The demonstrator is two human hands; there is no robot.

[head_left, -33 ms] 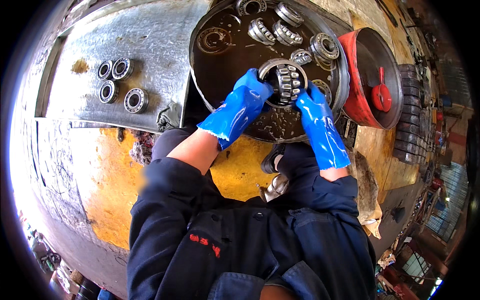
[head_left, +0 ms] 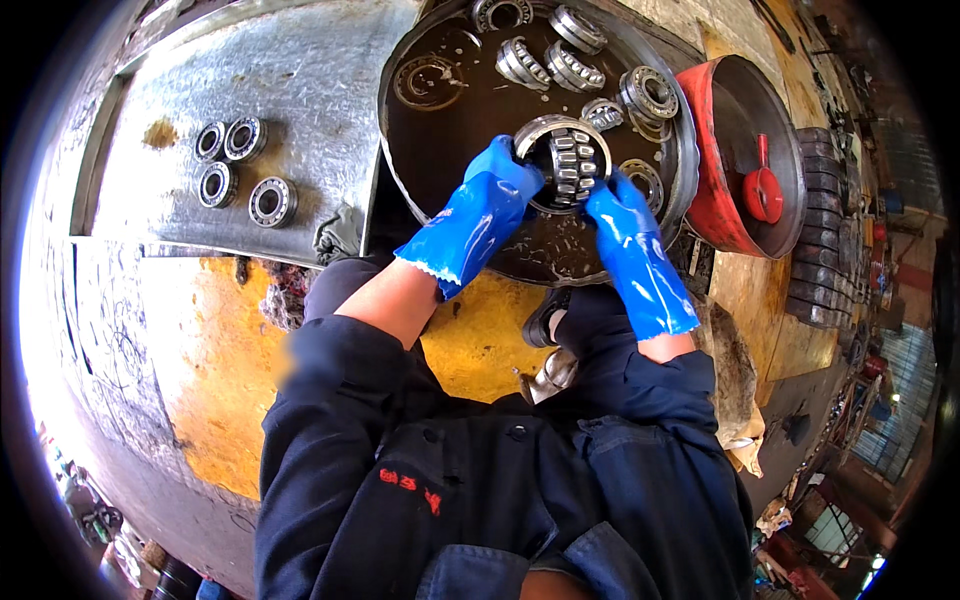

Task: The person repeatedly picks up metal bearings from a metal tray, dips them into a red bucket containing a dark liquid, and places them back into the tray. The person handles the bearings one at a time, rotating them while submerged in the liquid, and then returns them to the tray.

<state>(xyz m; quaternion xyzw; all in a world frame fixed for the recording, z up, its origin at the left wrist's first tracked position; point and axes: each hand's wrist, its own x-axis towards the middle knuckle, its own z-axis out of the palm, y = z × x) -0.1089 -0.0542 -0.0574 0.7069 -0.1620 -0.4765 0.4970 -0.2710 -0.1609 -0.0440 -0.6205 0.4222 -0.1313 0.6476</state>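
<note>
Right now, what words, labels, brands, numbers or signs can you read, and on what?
Dark jacket: small red characters on the chest; not transcribed here.
Pale surface at far left: dark scribbled lines, no legible text.
Blue gloves: pale marks, too blurred to tell print from glare.
Held bearing and the four bearings on the metal table: any markings too small to read.

Left hand, right hand: glossy blue gloves. Between them: polished round silver metal bearing. Leftward: scuffed rectangular grey metal tray.
</note>
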